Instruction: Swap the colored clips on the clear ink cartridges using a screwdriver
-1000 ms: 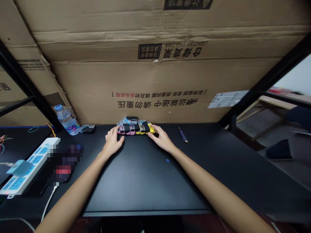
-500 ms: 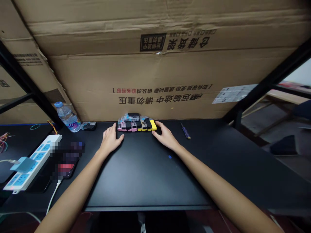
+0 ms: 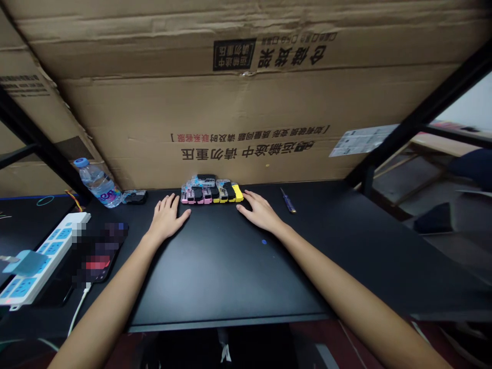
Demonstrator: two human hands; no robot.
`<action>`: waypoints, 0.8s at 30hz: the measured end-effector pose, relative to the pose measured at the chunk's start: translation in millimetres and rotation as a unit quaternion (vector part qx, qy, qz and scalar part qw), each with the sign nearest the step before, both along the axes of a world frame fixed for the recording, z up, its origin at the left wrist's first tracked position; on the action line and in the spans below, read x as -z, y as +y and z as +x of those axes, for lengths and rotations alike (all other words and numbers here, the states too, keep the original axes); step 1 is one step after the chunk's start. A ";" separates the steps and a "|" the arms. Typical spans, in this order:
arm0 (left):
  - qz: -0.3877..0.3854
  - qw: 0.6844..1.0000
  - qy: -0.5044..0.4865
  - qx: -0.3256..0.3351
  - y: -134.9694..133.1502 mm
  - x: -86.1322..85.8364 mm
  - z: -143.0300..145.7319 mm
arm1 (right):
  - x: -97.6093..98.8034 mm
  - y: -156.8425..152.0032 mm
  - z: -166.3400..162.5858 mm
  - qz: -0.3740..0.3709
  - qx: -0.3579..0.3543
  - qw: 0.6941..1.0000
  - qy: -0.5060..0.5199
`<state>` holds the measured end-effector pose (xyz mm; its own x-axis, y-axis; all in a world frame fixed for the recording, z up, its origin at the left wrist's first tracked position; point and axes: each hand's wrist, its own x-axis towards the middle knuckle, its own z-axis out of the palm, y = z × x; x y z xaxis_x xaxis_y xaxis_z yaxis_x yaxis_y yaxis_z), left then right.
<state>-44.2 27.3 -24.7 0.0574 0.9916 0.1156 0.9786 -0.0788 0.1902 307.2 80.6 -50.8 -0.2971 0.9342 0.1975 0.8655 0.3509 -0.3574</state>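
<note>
A row of small, flat plastic cartridge-like pieces [image 3: 209, 193] with pink, black and yellow ends stands against the cardboard at the back of the black table. One more lies on top of the row. Just left of the pink end, my left hand [image 3: 167, 218] rests palm down, fingers spread and holding nothing. At the yellow end [image 3: 238, 193], my right hand [image 3: 261, 211] lies flat and open, its thumb in front of the row. Whether the right fingertips touch the yellow piece I cannot tell.
A blue-handled screwdriver [image 3: 288, 201] lies to the right. On the left are a water bottle [image 3: 100, 184], a black and clear piece [image 3: 134, 197], a white power strip [image 3: 48, 256] and a phone [image 3: 103, 256] on a cable. Cardboard [image 3: 215, 107] walls off the back.
Both hands have eased slightly away from the row and flattened, with the left fingers spreading wider. The row keeps its arrangement. The camera view has shifted a little.
</note>
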 end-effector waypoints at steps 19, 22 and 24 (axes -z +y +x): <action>-0.010 1.000 0.005 0.006 1.0 0.6 -1.3 | 0.4 -1.1 1.3 0.005 -0.013 1.000 0.002; 0.001 1.000 0.005 0.007 2.8 4.0 -2.7 | 2.2 0.1 2.8 0.011 -0.017 1.000 0.004; 0.003 1.000 0.002 0.007 3.8 6.3 -3.7 | 3.4 0.6 3.3 0.012 -0.018 1.000 0.004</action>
